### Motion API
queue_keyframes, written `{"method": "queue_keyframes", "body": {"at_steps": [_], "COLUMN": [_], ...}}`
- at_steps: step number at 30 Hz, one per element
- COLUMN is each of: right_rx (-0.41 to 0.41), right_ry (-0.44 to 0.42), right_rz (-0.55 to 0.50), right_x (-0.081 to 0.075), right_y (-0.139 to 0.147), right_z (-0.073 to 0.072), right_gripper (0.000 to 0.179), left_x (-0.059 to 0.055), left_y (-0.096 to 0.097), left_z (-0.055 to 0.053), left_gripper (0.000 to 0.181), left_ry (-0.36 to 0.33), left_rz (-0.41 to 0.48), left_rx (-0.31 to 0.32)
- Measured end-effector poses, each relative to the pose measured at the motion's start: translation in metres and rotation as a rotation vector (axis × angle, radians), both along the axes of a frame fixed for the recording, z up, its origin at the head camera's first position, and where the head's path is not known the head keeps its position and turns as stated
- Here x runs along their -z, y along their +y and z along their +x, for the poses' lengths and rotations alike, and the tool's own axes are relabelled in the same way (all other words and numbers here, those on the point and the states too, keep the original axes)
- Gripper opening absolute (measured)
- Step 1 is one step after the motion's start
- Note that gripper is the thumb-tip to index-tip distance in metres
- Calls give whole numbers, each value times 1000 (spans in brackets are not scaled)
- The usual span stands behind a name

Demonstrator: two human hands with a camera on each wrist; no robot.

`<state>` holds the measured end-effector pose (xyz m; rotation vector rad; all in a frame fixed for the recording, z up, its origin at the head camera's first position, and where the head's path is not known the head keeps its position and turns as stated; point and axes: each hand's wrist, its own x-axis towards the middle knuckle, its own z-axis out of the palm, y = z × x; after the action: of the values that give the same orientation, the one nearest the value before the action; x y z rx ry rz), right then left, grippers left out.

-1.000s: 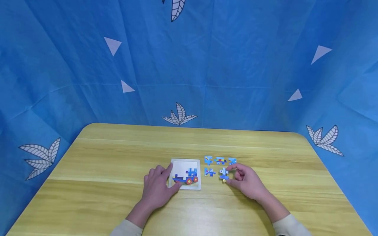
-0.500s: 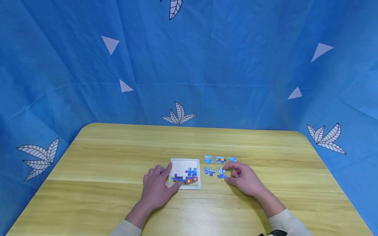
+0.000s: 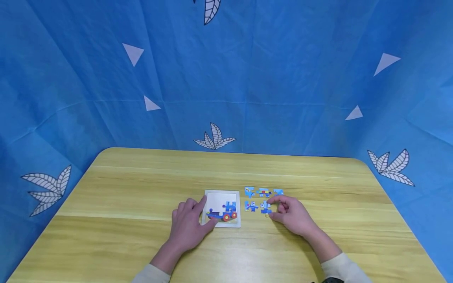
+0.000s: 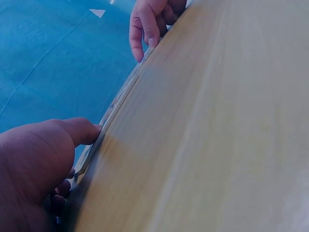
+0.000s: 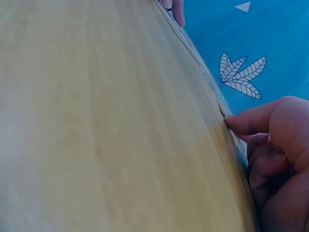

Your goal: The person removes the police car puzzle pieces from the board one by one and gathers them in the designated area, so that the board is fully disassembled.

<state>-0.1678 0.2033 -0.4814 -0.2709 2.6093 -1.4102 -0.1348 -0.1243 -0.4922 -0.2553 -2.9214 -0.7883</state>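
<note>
My left hand grips the left side of a square, pale-framed puzzle tray, index finger at its upper left and thumb over its lower edge. Joined puzzle pieces in the tray show part of a blue vehicle with red and yellow wheels; the upper left of its bed is bare white. To the right, my right hand pinches a blue jigsaw piece between thumb and index finger, low over the table. In the left wrist view, the left thumb presses on the tray's edge.
Beside the held piece lies a loose blue piece. Behind them sit a corner piece, a piece with coloured blocks and another blue piece. A blue patterned curtain hangs behind the wooden table.
My right hand has shifted slightly left with the jigsaw piece, closer to the loose piece beside it. The left hand and the tray have stayed in place.
</note>
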Motion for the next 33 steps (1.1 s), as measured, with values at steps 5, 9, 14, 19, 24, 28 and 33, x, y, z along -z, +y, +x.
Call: {"method": "queue_keyframes", "body": {"at_steps": [5, 9, 14, 19, 24, 28, 33], "right_rx": [4, 15, 31, 54, 67, 38, 0], "right_ry": [-6, -10, -10, 11, 19, 44, 51], "right_rz": [-1, -11, -45, -90, -148, -179, -202], "right_x": [-2, -3, -4, -5, -6, -10, -15], "right_y": [0, 0, -2, -7, -16, -29, -47], "right_z": [1, 2, 4, 10, 19, 28, 37], "right_gripper": [30, 30, 32, 33, 36, 37, 40], "left_x": [1, 2, 2, 1, 1, 0, 0], "left_y": [0, 0, 0, 0, 0, 1, 0], "left_z": [0, -1, -1, 0, 1, 1, 0], "left_gripper": [79, 79, 79, 78, 78, 79, 79], "left_ry": [-1, -3, -7, -11, -13, -10, -16], "left_rz": [-7, -11, -13, -6, -1, 0, -3], "left_rx": [3, 2, -1, 0, -5, -6, -6]}}
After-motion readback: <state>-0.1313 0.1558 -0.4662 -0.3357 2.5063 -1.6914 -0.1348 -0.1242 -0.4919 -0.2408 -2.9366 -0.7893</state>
